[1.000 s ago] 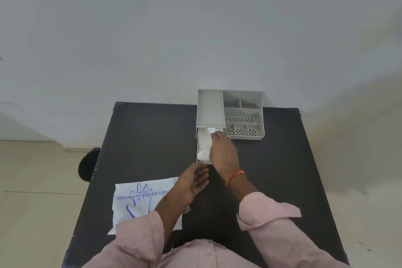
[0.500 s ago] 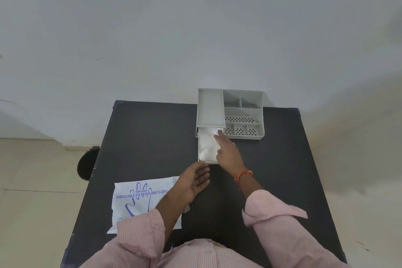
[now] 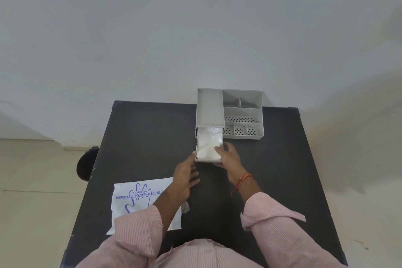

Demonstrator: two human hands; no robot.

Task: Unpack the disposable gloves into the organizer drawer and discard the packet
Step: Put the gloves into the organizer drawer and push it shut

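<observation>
The disposable gloves point(image 3: 208, 145), a crumpled whitish-translucent bundle, lie inside the drawer point(image 3: 209, 160), which is pulled out toward the person from under the left part of the grey organizer point(image 3: 230, 113). The bundle fills most of the exposed drawer, reaching back under the organizer's flat top.

The right hand point(image 3: 229, 158) is at the drawer's near right corner, thumb resting over the rim at the edge of the gloves and fingers curled round the front and side, gripping the drawer. The left hand point(image 3: 186, 174) lies open and loose at the near left corner, its thumb tip touching the drawer's front corner, the other fingers spread on the table and holding nothing.

The organizer stands at the far edge of the black table point(image 3: 139, 141), its right part split into open compartments, some with perforated floors.

The packet point(image 3: 139, 200), a flat white bag printed in blue with a hand outline and "DISPOSABLE POLYETHYLENE GLO…", lies on the table near the left edge, well apart from the drawer and partly covered by the left forearm and its pink striped sleeve point(image 3: 139, 228). An orange thread band point(image 3: 243, 180) circles the right wrist
</observation>
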